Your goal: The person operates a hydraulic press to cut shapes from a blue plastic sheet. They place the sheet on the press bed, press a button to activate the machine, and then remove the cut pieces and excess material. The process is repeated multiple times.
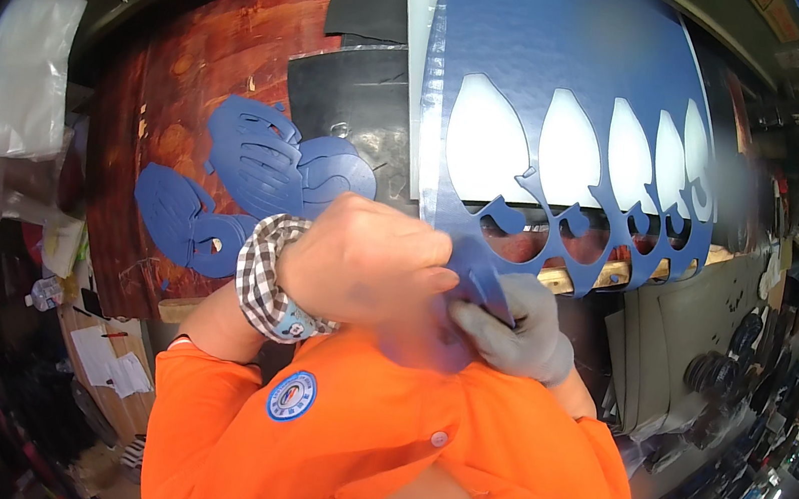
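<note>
My left hand (368, 258), bare with a checkered cuff at its wrist, is closed in a blurred pinch at a blue cut-out piece (478, 278). My right hand (522, 334), in a grey glove, grips the same piece from the other side, thumb on top. Part of the blue material under my left hand is smeared by motion. Left of my hands, several curved blue cut-outs (255, 155) lie in a loose pile, with another group (173, 210) nearer me. Ahead to the right lies a blue sheet (569, 35) with a row of leaf-like openings.
A reddish wooden table (197, 61) carries the blue pieces. Black sheets (355, 92) lie between the pile and the blue sheet. White backing shows through the openings. Grey-green sheet material (668, 356) stands at the right, and clear plastic (17, 88) hangs at far left.
</note>
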Demonstrator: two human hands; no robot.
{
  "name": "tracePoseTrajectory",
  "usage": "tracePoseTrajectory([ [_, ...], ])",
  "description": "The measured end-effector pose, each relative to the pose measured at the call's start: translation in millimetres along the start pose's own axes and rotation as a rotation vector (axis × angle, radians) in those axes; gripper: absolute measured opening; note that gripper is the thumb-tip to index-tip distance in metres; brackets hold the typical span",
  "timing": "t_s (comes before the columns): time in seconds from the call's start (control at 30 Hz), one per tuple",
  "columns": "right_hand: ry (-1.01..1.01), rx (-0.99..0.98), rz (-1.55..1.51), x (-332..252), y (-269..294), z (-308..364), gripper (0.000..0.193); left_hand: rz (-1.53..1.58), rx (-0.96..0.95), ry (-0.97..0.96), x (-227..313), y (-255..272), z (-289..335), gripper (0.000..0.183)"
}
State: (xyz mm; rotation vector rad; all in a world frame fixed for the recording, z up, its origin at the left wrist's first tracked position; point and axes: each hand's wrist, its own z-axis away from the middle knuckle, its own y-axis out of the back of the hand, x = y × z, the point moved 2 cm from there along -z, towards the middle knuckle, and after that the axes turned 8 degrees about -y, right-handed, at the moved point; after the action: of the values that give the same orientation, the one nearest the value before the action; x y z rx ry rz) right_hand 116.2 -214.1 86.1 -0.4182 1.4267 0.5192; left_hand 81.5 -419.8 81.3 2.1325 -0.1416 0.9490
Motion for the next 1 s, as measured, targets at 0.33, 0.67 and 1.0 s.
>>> tracePoseTrajectory([
  [0.33,-0.131,0.211,-0.052,-4,-10,-4,0.021,0.618,0.805,0.159,8,50,-12,0.030],
  [0.67,-0.053,-0.189,0.244,-4,-5,-20,0.011,0.476,0.015,0.092,-13,-2,2,0.039],
  [1.0,-0.231,0.197,-0.125,1,-6,-27,0.017,0.807,0.903,0.334,-45,32,26,0.021],
])
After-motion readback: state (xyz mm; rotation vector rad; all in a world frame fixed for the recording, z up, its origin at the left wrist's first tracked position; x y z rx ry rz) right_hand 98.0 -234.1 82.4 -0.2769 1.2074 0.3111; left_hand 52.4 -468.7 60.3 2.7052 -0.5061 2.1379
